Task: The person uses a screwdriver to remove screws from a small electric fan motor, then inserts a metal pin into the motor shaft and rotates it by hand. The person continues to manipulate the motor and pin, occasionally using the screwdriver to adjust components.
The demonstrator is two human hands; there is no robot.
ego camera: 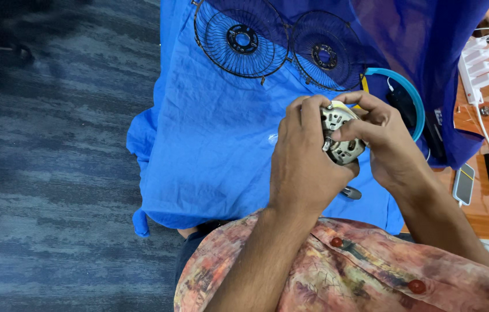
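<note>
**Fan motor held in both hands over blue cloth**

Largest first: blue cloth [209, 144] spread across centre of frame, over dark carpet [53, 144] at left. On cloth, upper centre: two black wire fan grilles [241, 39] side by side. Right of centre: blue ring [412, 95], partly under darker sheer fabric. Right edge: wooden table [487, 214] with white power strip [478, 66], cables and phone [464, 182].

Centre right: left hand [302, 167] and right hand [389, 141] wrapped around small silvery motor [340, 133], raised just above cloth. Fingers of both curled shut on its casing; right thumb pressed across its face.

Step in hand, judging by pose: turning or working motor casing between fingers, probably inspecting or loosening a part. Next move likely calls for firm hold by one hand while other works a fastener.

Hidden: most of motor behind fingers; any shaft or screws unclear. Small dark tool [351, 192] below hands, half covered. Far-right objects cut off.
</note>
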